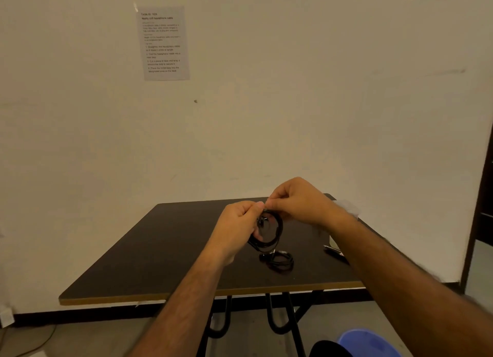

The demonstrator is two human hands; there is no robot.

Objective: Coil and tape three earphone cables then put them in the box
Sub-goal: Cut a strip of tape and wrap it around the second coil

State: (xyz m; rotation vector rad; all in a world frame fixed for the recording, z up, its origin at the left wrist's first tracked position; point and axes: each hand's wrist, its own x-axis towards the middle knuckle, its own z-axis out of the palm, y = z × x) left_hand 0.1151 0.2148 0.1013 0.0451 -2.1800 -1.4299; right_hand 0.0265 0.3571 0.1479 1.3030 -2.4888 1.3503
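Observation:
My left hand (pixel 237 226) grips a coiled black earphone cable (pixel 277 230) and holds it upright above the dark table (pixel 165 252). My right hand (pixel 296 200) pinches the top of the same coil, fingertips meeting those of the left hand; what lies between the fingertips is too small to make out. A second coiled black cable (pixel 280 260) lies flat on the table just below the held coil. A clear plastic box (pixel 346 210) stands at the table's right edge, mostly hidden behind my right forearm.
A dark pen-like tool (pixel 333 250) lies on the table at the right, near my right forearm. A blue bucket (pixel 370 342) stands on the floor at the lower right. A printed instruction sheet (pixel 164 43) hangs on the wall behind.

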